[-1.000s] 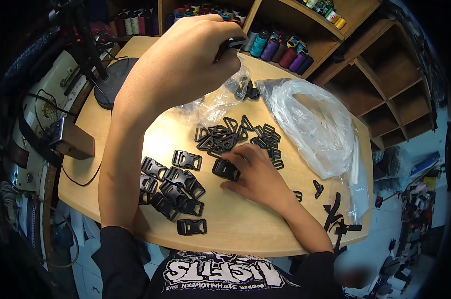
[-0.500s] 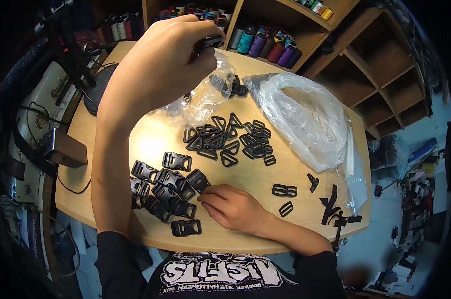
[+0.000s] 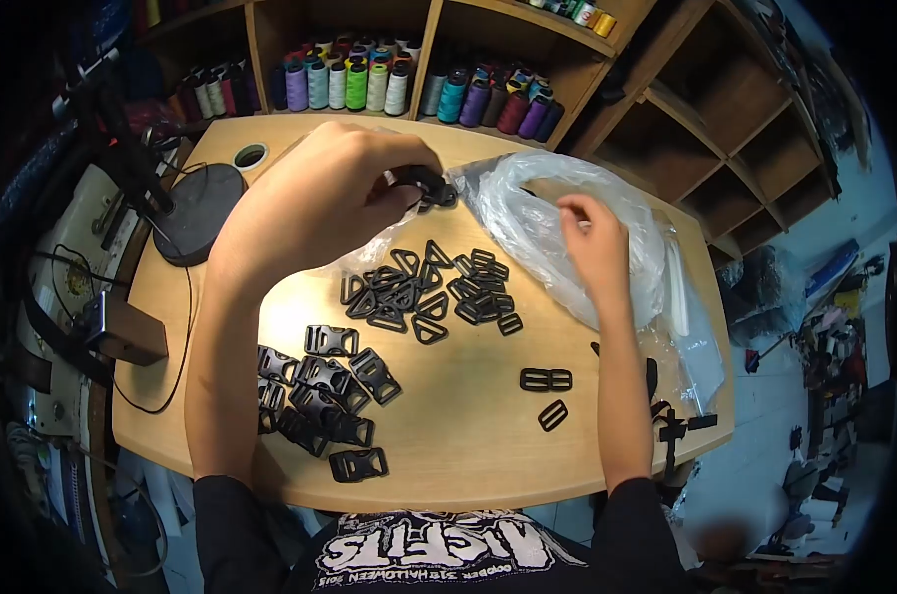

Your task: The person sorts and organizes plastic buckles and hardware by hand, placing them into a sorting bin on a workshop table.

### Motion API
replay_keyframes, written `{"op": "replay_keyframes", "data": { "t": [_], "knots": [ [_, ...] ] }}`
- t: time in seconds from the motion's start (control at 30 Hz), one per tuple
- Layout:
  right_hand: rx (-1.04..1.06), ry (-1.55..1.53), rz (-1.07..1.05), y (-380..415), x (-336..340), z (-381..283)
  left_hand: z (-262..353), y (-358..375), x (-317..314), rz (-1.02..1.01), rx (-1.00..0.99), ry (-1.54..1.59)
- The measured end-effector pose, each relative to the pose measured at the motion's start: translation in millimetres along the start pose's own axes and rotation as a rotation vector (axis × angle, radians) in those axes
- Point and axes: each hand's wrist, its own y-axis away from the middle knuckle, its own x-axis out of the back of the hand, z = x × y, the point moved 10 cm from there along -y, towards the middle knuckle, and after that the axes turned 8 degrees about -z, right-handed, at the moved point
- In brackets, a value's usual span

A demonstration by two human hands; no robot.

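Pinching a small black plastic buckle point(image 3: 421, 183), left hand point(image 3: 320, 203) raised above tabletop point(image 3: 468, 436); right hand point(image 3: 595, 243) open, fingers loosely curled, hovering over clear plastic bag point(image 3: 528, 223).

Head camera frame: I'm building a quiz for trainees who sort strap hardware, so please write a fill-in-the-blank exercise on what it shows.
1. The left hand pinches a black ____ above the table.
2. The right hand is raised over the clear plastic ____ and holds nothing.
3. The triangular rings lie in a heap ____ the buckles and the shelf.
4. The shelf behind the table holds spools of ____.

Missing words: buckle; bag; between; thread
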Motion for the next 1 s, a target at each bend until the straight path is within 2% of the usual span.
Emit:
{"op": "replay_keyframes", "data": {
  "t": [0.07, 0.2, 0.27, 0.4, 0.47, 0.5, 0.63, 0.7, 0.83, 0.9, 0.93, 1.0],
  "knots": [
    [-0.137, 0.189, -0.250, -30, -20, 70, -1, 0, 0, -0.007, 0.031, -0.013],
    [-0.133, 0.236, -0.329, -50, -56, 117, 2, -1, 2, 0.003, 0.003, 0.032],
    [0.037, 0.359, -0.361, -55, -81, 112, -4, -3, 0, -0.008, 0.052, 0.040],
    [0.051, 0.274, -0.441, -55, -92, 87, -9, -2, 0, -0.016, 0.107, 0.074],
    [-0.064, 0.092, -0.592, -51, -94, 73, -6, -4, 2, 0.001, 0.059, 0.065],
    [0.040, 0.153, -0.526, -51, -98, 78, -7, -4, 1, -0.030, 0.101, 0.066],
    [0.021, 0.212, -0.418, -54, -90, 84, -11, -5, -4, -0.076, 0.153, 0.063],
    [-0.122, 0.159, -0.563, -54, -93, 90, -10, -4, -3, -0.063, 0.145, 0.060],
    [-0.197, 0.175, -0.562, -56, -81, 98, -10, -3, 2, -0.046, 0.131, 0.041],
    [-0.215, -0.043, -0.427, -61, -59, 116, -10, -2, 3, -0.041, 0.133, 0.034],
    [-0.212, -0.040, -0.428, -61, -52, 118, -11, -1, 4, -0.036, 0.137, 0.024],
    [-0.209, -0.396, -0.350, -58, -35, 117, -11, -1, 6, -0.032, 0.135, 0.027]
  ]
}}
